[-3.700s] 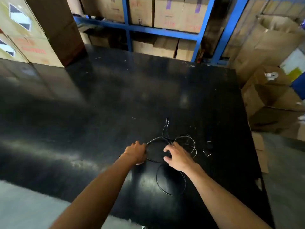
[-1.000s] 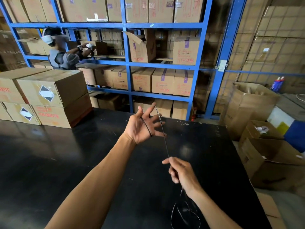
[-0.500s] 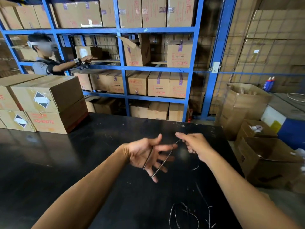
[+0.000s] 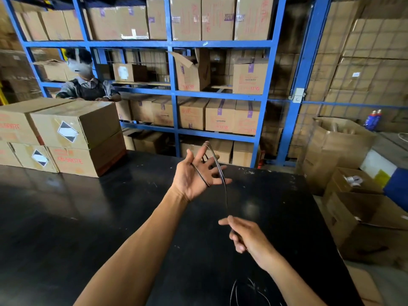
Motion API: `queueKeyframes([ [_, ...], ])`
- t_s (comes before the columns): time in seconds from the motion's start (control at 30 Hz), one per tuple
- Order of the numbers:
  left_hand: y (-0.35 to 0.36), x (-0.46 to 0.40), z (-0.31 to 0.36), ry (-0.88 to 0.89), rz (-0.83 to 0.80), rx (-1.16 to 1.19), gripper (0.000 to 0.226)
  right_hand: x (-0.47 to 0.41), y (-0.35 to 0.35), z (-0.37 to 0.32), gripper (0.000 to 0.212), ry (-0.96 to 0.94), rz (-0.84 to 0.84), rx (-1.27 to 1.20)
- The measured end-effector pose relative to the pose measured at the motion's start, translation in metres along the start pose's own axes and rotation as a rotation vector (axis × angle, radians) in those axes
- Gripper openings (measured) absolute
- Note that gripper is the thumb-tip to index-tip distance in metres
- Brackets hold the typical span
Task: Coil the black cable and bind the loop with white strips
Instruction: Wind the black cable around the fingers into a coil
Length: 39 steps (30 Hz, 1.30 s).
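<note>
My left hand is raised above the black table, palm up, fingers spread. The thin black cable is wound across its palm and over a fingertip. From there the cable drops to my right hand, which pinches it lower and closer to me. The slack of the cable lies in loose loops on the table near the front edge, partly behind my right forearm. No white strips are visible.
Stacked cardboard boxes stand on the table's far left. Blue shelving full of boxes runs behind the table, with another person at it. Open cartons crowd the floor to the right of the table.
My left hand has risen and turned palm up with the cable around it. My right hand has dropped from beside the left hand down toward me, pulling the cable taut.
</note>
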State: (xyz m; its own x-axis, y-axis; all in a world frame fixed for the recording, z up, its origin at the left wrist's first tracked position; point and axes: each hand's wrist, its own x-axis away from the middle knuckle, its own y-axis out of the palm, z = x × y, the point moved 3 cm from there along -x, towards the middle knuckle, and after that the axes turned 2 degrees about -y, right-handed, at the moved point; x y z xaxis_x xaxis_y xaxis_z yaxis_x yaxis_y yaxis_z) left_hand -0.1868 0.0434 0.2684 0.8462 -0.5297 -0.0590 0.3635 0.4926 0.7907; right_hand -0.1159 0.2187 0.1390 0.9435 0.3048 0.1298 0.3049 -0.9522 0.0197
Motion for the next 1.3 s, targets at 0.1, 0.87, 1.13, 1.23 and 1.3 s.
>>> queueKeyframes([
  [0.1, 0.011, 0.007, -0.004, -0.108, -0.18, -0.044, 0.059, -0.001, -0.006, 0.016, 0.052, 0.099, 0.087, 0.142],
  [0.87, -0.019, 0.009, -0.004, -0.067, 0.019, -0.066, 0.06, -0.004, -0.017, -0.017, 0.033, -0.043, -0.101, -0.125],
  [1.13, 0.009, 0.026, -0.013, -0.402, -0.353, -0.214, 0.062, -0.017, -0.034, -0.02, 0.076, 0.009, 0.199, 0.436],
  [1.23, 0.002, 0.033, -0.031, -0.625, -0.391, -0.396, 0.066, -0.028, -0.056, -0.062, 0.053, -0.013, 0.248, 0.564],
  [1.3, -0.005, 0.034, -0.044, -0.75, -0.35, -0.565, 0.068, -0.034, -0.064, -0.091, 0.04, -0.028, 0.216, 0.622],
])
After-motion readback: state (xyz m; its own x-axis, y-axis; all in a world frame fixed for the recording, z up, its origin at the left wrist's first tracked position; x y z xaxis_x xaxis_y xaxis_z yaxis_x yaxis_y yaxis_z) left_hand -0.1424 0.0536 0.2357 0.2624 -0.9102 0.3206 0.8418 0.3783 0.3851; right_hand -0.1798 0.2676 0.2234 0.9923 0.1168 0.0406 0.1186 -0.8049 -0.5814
